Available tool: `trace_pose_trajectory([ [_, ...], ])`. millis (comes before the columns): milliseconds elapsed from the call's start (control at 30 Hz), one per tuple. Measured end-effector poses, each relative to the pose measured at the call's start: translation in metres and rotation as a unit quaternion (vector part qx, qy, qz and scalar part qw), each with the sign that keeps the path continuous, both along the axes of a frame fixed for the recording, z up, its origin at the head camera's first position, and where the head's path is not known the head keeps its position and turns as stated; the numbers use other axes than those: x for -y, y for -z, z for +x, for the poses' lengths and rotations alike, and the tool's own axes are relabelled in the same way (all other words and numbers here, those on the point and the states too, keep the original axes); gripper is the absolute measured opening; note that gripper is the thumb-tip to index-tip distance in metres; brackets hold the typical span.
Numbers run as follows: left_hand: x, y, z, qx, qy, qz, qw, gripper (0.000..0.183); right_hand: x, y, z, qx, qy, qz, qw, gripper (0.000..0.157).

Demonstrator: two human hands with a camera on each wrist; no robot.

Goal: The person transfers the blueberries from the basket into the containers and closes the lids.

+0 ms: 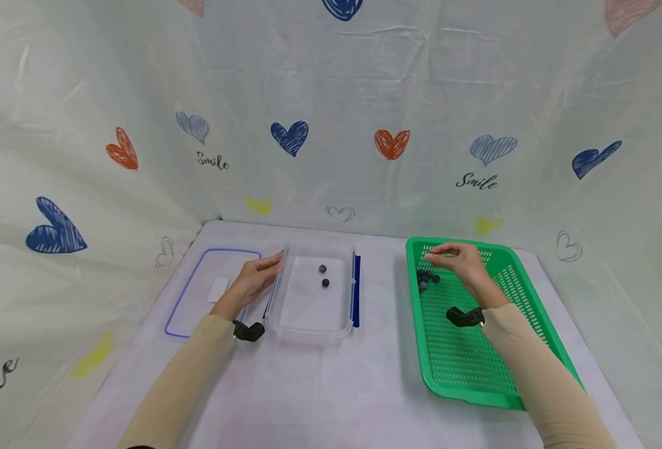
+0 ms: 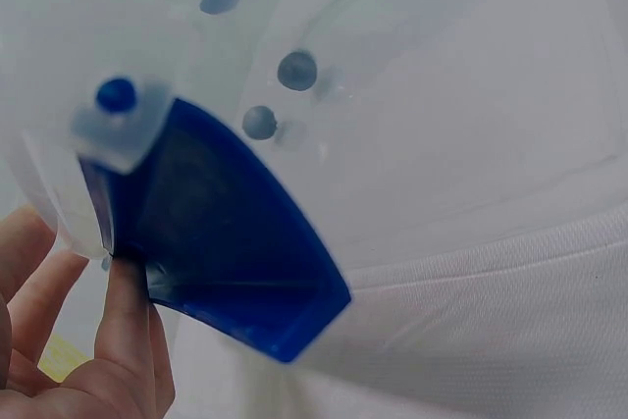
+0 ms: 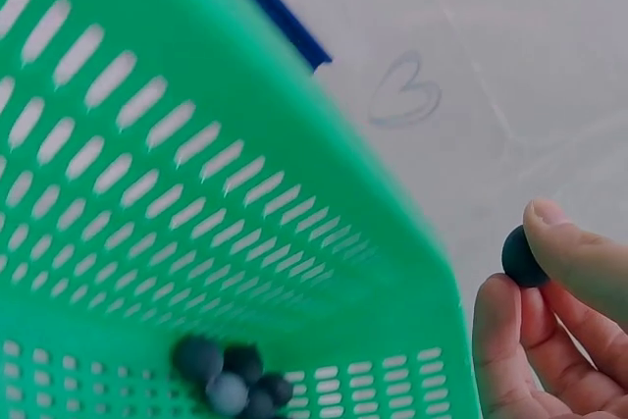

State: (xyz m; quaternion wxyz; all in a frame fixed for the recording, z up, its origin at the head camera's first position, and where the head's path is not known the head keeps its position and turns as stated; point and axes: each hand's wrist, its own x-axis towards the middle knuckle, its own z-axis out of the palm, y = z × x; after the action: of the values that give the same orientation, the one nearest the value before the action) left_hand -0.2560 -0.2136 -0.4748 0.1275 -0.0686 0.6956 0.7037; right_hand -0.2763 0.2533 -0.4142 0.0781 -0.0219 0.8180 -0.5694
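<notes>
My left hand (image 1: 250, 282) holds the left edge of a clear plastic container (image 1: 308, 333), fingertips right at its rim beside a hanging blue latch (image 2: 226, 242). Inside lie two dark blueberries (image 1: 324, 282), apart from each other. Over the far left part of a green basket (image 1: 420, 349), my right hand (image 1: 461, 265) pinches one blueberry (image 3: 523, 257) between thumb and fingertips. Several more blueberries (image 3: 228, 392) cluster on the basket's floor by its left wall, below that hand.
Left of the container lies a clear lid (image 1: 196, 280) with a blue seal and a white label (image 1: 218, 290). Another blue latch (image 1: 356, 293) sticks out on the container's right side. A heart-print sheet (image 1: 342, 181) hangs behind the white table (image 1: 331, 393).
</notes>
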Motion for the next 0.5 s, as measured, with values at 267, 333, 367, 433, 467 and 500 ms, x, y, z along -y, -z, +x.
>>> trace_pose_trajectory([
  [267,0.0,0.002,-0.002,-0.004,0.005,-0.001,1.0,0.055,0.02,-0.006,0.005,0.003,-0.009,-0.003,1.0,0.052],
  [333,-0.001,0.002,-0.002,-0.002,0.003,0.0,1.0,0.055,0.026,-0.006,0.005,0.001,-0.012,-0.005,1.0,0.049],
  [367,0.0,0.002,-0.002,-0.002,0.004,-0.002,1.0,0.055,0.029,-0.006,0.005,0.0,-0.013,-0.007,1.0,0.047],
  [433,0.0,0.002,-0.001,-0.002,0.005,-0.003,1.0,0.055,0.034,-0.005,0.005,-0.003,-0.015,-0.008,1.0,0.046],
  [467,0.001,0.002,-0.001,-0.002,0.004,-0.002,1.0,0.056,0.037,-0.006,0.005,-0.003,-0.017,-0.01,1.0,0.045],
  [500,0.001,0.001,-0.001,-0.002,0.004,-0.001,1.0,0.056,0.04,-0.006,0.004,-0.002,-0.017,-0.014,1.0,0.044],
])
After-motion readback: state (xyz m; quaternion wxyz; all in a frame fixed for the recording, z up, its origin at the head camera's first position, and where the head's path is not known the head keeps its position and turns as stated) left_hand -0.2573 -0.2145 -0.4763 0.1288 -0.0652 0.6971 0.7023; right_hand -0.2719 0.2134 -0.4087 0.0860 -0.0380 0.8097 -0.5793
